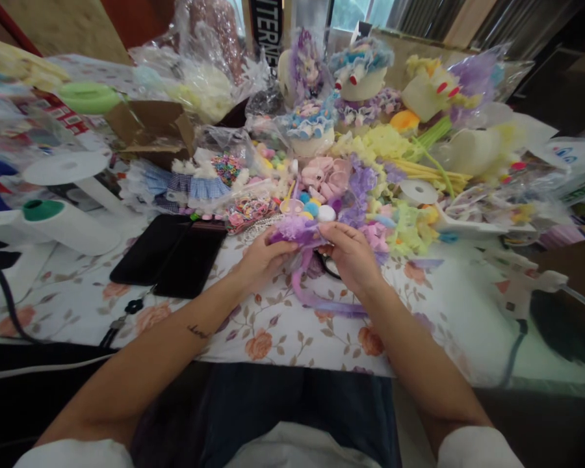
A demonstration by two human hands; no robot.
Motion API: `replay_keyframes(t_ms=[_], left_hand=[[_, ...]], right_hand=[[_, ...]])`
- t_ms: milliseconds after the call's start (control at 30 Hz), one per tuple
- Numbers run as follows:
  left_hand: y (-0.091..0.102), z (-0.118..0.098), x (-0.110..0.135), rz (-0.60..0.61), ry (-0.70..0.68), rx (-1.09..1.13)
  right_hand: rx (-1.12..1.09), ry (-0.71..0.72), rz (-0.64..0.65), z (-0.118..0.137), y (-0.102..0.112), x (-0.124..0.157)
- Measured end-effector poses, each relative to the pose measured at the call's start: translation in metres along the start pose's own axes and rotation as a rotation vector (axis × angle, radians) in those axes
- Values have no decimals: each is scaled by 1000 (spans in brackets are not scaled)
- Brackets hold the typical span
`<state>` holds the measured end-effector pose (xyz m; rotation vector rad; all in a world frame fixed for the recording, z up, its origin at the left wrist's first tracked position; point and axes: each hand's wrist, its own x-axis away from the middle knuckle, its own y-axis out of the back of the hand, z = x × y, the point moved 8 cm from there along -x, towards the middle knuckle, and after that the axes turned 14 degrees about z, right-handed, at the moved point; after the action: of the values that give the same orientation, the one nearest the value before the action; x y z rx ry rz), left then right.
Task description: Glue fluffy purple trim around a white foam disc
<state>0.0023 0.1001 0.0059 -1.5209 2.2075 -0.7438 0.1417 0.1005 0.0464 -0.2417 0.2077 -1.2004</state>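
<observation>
Both my hands meet at the middle of the table over a flowered cloth. My left hand is closed on the left side of a purple frilly ornament. My right hand pinches its right side. A purple headband curves down from the ornament onto the cloth between my wrists. Small pompoms in blue, yellow and white lie just beyond my fingers.
Two dark phones lie to the left. White paper rolls stand farther left. Piles of pastel lace, flowers and bagged beads fill the back. A white glue gun and its cord rest at right. A cardboard box sits behind.
</observation>
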Motion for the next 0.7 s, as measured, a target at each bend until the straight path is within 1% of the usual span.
replay_keyframes(t_ms=[133,300,400,467,533,600,700], left_hand=[[0,-2,1,-6,-7,-27],[-2,-2,0,1,-12,-32],[-2,-3,0,2,-26,8],[-2,-4,0,-2,-34,49],[-2,-6,1,-14,-38,86],[-1,-7,2,-38,-36,114],[0,-8,3,-65,-20,155]], right_hand=[[6,53,-42,5,2,1],[62,169,8,15,-4,5],[119,257,-1,27,-2,11],[172,319,-40,42,7,15],[231,408,-83,63,21,19],[298,525,-116,89,34,23],[398,693,-141,130,46,24]])
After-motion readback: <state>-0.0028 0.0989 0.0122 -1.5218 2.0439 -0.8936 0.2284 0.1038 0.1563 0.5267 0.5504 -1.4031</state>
